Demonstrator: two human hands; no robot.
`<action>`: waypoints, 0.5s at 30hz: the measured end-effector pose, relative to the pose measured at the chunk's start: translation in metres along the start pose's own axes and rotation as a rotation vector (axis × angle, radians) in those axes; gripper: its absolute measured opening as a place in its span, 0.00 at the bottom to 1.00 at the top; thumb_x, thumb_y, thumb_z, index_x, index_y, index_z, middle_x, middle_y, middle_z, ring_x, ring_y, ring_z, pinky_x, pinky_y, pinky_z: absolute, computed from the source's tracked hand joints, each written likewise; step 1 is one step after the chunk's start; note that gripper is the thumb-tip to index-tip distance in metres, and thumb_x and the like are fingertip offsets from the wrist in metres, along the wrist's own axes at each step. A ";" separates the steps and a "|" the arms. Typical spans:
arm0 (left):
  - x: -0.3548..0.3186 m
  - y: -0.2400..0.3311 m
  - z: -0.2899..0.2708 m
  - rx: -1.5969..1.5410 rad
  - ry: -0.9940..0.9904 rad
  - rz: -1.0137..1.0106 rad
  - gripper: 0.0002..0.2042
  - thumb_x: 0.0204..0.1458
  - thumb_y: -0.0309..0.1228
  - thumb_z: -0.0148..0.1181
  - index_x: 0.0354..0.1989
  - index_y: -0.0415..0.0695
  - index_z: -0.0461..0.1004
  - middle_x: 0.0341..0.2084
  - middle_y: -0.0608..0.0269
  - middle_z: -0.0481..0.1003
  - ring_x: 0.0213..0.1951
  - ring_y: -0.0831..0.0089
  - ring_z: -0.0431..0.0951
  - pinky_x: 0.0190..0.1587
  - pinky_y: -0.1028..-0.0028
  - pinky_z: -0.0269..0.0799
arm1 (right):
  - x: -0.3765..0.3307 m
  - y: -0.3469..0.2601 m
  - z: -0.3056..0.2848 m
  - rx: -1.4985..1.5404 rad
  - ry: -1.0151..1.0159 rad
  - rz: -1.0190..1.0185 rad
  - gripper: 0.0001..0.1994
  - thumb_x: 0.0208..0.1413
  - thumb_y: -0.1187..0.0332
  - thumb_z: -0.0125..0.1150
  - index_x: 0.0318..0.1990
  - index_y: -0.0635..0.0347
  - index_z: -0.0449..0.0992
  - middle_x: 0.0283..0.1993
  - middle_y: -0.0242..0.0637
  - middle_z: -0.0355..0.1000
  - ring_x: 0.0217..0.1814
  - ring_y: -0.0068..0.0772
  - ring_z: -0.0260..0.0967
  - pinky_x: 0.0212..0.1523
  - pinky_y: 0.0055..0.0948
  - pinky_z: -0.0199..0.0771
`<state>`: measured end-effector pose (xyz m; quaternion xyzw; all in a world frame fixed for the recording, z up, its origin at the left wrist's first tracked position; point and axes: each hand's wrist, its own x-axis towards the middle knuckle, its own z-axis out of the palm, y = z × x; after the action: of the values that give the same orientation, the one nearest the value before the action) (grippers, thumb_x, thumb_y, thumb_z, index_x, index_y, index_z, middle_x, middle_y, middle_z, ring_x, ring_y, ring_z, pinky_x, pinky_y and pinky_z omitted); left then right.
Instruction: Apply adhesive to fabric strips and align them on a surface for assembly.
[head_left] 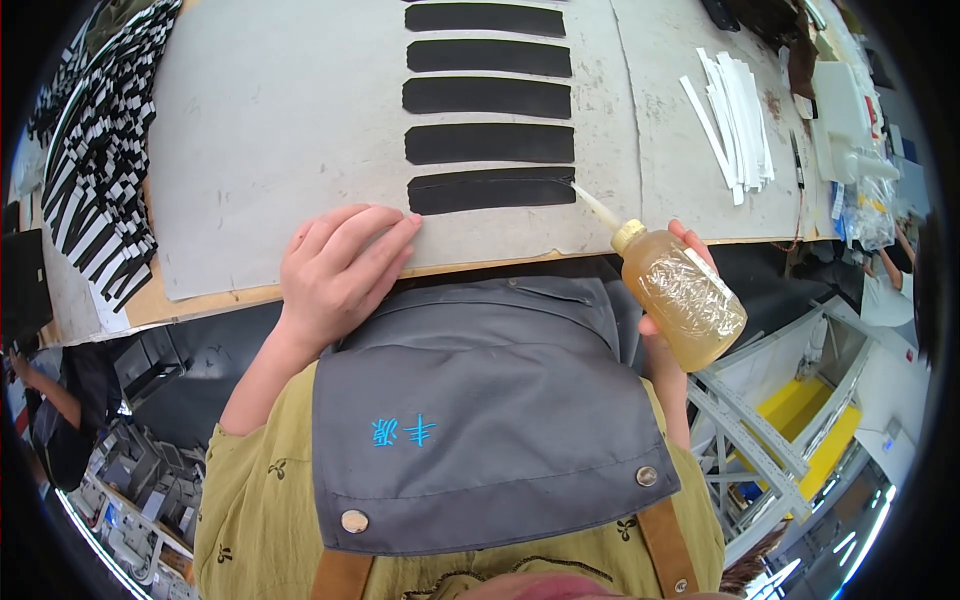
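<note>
My right hand (685, 240) is wrapped round a translucent squeeze bottle (680, 295) of amber liquid, mostly hidden behind it. The bottle's pale pointed nozzle (598, 206) reaches the right end of the nearest black strip (490, 192). Along that strip runs a thin line, probably the liquid. My left hand (345, 258) rests at the table's front edge, fingers loosely bent and nothing seen in them. One of its fingertips meets the strip's lower left corner. Beyond lie more black strips (490, 145) in a column, spaced apart and roughly parallel.
A large pile of black-and-white strips (105, 150) covers the left of the grey-topped table (270, 110). White strips (737, 125) lie in a bundle at the right, beside a thin pen-like tool (797, 160). Below right stands a metal frame (760, 440). Other people are at both sides.
</note>
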<state>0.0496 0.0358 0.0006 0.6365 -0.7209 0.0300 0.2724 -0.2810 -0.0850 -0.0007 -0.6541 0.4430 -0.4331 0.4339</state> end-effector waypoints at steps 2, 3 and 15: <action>0.001 0.000 0.000 0.008 -0.003 -0.003 0.16 0.47 0.26 0.69 0.46 0.51 0.83 0.42 0.72 0.78 0.43 0.70 0.78 0.40 0.72 0.69 | -0.001 0.004 -0.001 -0.005 -0.018 -0.019 0.59 0.28 0.36 0.82 0.65 0.66 0.63 0.64 0.49 0.69 0.64 0.39 0.69 0.64 0.35 0.71; 0.001 0.000 0.000 0.004 -0.001 -0.005 0.16 0.47 0.26 0.69 0.46 0.51 0.83 0.41 0.72 0.78 0.43 0.71 0.78 0.40 0.72 0.69 | -0.001 0.005 -0.001 -0.012 -0.034 -0.038 0.59 0.28 0.37 0.82 0.65 0.66 0.62 0.64 0.49 0.68 0.64 0.39 0.69 0.64 0.36 0.71; 0.000 -0.003 0.001 0.018 0.005 -0.006 0.15 0.47 0.27 0.70 0.45 0.53 0.83 0.41 0.75 0.78 0.43 0.73 0.78 0.40 0.73 0.69 | 0.010 -0.005 0.035 0.099 -0.309 0.039 0.57 0.29 0.42 0.84 0.67 0.64 0.63 0.66 0.45 0.67 0.67 0.38 0.66 0.68 0.35 0.66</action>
<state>0.0524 0.0346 -0.0008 0.6411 -0.7179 0.0373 0.2686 -0.2442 -0.0866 -0.0032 -0.6818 0.3619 -0.3402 0.5370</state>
